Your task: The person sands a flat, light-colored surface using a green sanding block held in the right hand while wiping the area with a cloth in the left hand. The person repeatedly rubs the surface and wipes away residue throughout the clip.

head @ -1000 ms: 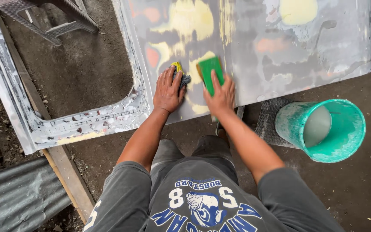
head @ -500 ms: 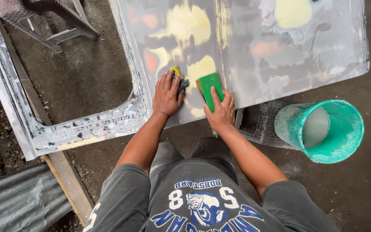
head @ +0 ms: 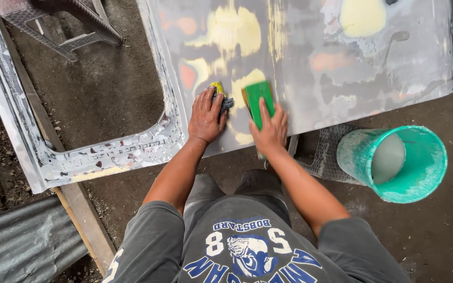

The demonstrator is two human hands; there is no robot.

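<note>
While I look down from the head camera, my right hand (head: 269, 131) lies flat on a green sanding block (head: 259, 100), fingers stretched along its top and pressing it onto the grey car panel (head: 342, 89); that grip is spread over the block, not curled round it. My left hand (head: 205, 116) rests on the panel just left of the block, palm down, fingers loosely fanned, with a crumpled grey and yellow rag (head: 221, 96) tucked under the fingertips. Block and rag both sit near the panel's lower edge, close to its window opening (head: 100, 99), on a patch of pale yellow filler (head: 247, 84). More yellow and orange patches spread across the panel above and to the right of the block.

Right of the panel's lower edge, on the dirt floor (head: 446, 230), stands a teal bucket (head: 397, 165), tilted toward me, holding cloudy water. A woven plastic stool (head: 326, 152) shows between the bucket and the panel. Through the window opening I see bare ground, and another stool (head: 58, 29) stands at the opening's upper left. A wooden plank (head: 79, 215) runs below the panel's left frame, with corrugated metal sheet (head: 22, 246) beside it.
</note>
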